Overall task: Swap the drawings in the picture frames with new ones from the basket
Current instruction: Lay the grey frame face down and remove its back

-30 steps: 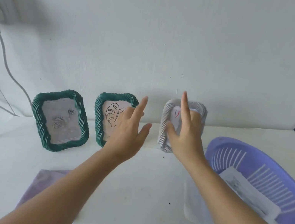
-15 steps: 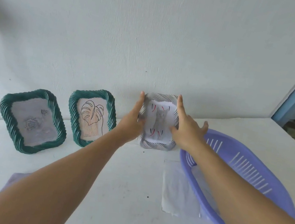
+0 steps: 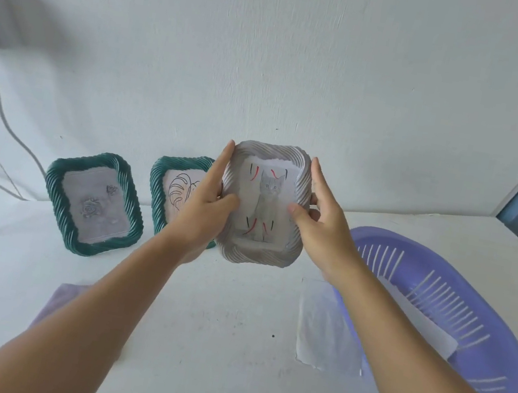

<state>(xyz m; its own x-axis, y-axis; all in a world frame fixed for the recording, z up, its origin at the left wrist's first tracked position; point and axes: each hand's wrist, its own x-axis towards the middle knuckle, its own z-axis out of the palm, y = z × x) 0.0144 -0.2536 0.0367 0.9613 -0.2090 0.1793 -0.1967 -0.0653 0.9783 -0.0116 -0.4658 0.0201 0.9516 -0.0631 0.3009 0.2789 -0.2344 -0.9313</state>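
Head-worn view, forward and downward

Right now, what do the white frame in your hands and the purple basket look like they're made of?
White frame: probably moulded plastic or resin, with a matte finish; its twisted rope-like ridges look cast, not woven. Purple basket: plastic with a slight sheen, shown by the smooth rim and evenly spaced slots.
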